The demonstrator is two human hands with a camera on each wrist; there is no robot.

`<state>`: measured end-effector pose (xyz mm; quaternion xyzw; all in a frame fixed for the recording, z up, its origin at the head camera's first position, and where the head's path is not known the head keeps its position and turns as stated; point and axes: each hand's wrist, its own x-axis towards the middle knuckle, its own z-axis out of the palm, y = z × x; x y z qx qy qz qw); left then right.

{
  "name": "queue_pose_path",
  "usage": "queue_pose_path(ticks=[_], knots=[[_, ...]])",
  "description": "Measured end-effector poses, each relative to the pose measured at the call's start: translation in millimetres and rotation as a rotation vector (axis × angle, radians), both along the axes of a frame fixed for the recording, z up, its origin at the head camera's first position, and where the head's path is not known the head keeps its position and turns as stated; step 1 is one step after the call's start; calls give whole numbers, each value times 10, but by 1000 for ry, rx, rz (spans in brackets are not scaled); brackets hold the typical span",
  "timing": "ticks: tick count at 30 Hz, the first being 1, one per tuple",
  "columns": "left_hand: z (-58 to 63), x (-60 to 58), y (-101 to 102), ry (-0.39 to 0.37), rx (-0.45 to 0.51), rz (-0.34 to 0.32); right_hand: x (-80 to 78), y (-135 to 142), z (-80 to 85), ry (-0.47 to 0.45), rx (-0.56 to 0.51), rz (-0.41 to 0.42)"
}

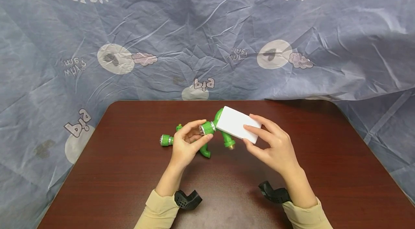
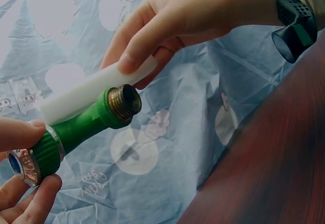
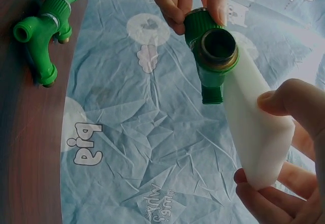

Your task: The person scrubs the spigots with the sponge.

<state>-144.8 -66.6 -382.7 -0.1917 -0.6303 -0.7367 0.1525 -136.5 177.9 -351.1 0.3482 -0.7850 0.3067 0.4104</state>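
Observation:
My left hand [image 1: 185, 144] grips a green faucet [image 1: 228, 139] by its ribbed knob, thumb and fingers around it, above the table. The faucet has a threaded brass end, seen up close in the left wrist view. With thumb and fingertips my right hand [image 1: 275, 144] holds a white block [image 1: 238, 124], which looks like a sponge. In the left wrist view the sponge [image 2: 96, 92] lies along the faucet's green body [image 2: 81, 130] and seems to touch it. From the head camera it hides part of the faucet.
A second green faucet [image 1: 166, 140] lies on the dark red-brown table [image 1: 136, 178], partly behind my left hand. A blue printed cloth [image 1: 207, 34] hangs behind the table's far edge. Black camera mounts [image 1: 188, 200] sit on both wrists.

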Motion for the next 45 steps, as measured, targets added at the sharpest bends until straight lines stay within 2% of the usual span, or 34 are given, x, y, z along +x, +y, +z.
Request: queue_pose_path(ticks=[3, 6, 13, 19, 25, 33, 40, 45], knots=[[0, 1, 7, 10, -27, 29, 6, -3, 2, 0, -5, -32], [-7, -2, 18, 22, -39, 29, 13, 1, 3, -4, -20, -74], [-32, -17, 33, 40, -24, -26, 8, 14, -3, -12, -58, -115], [-21, -10, 29, 4, 21, -82, 1, 14, -18, -27, -49, -107], [-35, -9, 30, -9, 0, -125, -1, 19, -21, -33, -40, -107], [-35, -11, 23, -21, -38, -105, -3, 10, -14, -52, -31, -50], [-32, -7, 29, -22, -41, -71, 5, 16, -13, -53, -94, -121], [-35, -8, 27, -7, -43, -39, 13, 8, -16, -96, -81, -50]])
